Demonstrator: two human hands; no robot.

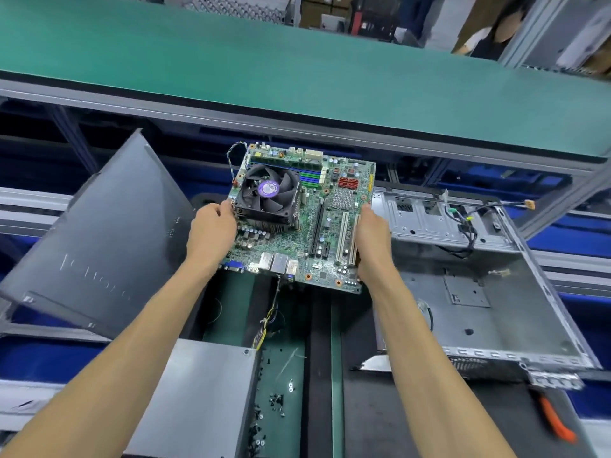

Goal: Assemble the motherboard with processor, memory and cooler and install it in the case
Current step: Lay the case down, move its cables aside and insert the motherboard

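Motherboard [307,223]: green, flat, held in the air between both hands, left of open grey metal case [496,292]
Left hand [211,231]: gripping left edge beside black finned cooler [269,196]
Right hand [372,239]: clasping right edge

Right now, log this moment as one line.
step: carry | left hand, right hand: grip motherboard edges | cooler: mounted | case: open, right

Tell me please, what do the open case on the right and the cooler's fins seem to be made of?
The computer case looks like bare sheet steel: matte grey, thin folded edges, punched slots and holes. The cooler on the motherboard has a black fan that looks like moulded plastic; the fins below it appear to be dull silver metal, probably aluminium, though the look alone cannot settle that.
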